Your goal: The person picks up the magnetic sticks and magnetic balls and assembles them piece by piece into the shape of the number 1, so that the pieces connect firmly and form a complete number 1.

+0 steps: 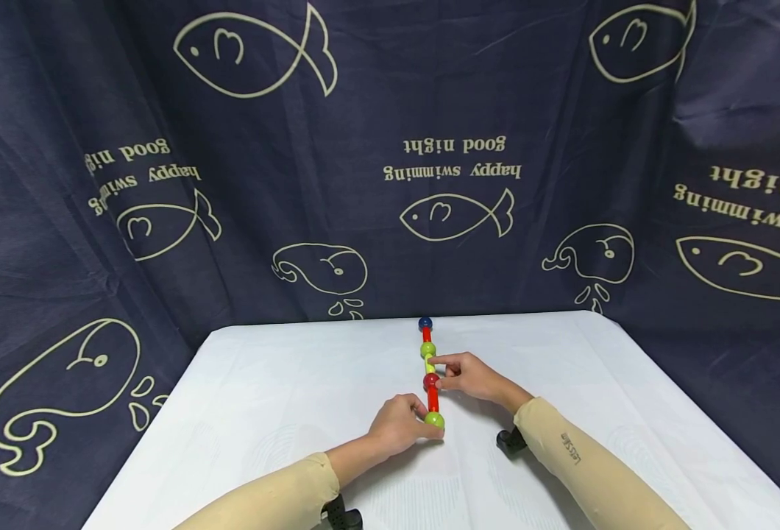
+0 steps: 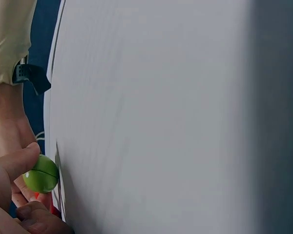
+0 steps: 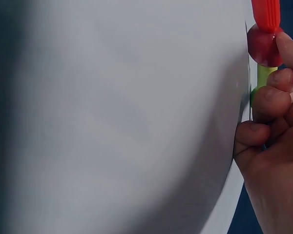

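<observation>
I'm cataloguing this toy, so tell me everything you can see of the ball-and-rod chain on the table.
The ball-and-rod chain lies flat in a nearly straight line on the white table, running away from the person. From far to near: a dark blue ball, a short red rod, a green ball, a yellow-green rod, a red ball, a red rod, a green ball. It looks like glossy plastic. The left hand pinches the near green ball; the right hand holds the red ball.

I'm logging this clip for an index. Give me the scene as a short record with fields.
surface: white table
toy: chain of rods and balls, lying straight, pointing away from the person
ball order, near to far: green, red, green, dark blue
left hand: grips the near green ball
right hand: pinches at the red ball
backdrop: dark curtain with fish drawings
</observation>
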### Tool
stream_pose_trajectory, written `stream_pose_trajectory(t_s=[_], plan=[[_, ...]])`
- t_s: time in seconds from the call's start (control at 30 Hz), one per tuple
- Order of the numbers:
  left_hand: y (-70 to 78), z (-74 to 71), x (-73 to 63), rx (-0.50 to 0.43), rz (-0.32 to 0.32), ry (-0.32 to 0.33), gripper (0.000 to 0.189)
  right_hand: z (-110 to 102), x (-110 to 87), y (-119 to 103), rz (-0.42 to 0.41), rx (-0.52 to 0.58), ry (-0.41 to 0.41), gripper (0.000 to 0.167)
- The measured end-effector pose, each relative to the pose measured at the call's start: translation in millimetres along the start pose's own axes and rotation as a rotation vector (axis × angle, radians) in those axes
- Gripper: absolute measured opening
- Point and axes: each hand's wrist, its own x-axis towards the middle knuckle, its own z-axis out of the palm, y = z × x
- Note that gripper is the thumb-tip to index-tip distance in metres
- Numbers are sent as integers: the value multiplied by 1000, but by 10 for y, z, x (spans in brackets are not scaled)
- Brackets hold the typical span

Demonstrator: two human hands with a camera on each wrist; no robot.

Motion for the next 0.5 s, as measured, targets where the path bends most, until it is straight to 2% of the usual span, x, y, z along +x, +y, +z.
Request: stream_pose_trajectory(t_s=[0.5], plan=[[14,49,22,6,8,-2,35,21,9,36,22,-10,3,51]])
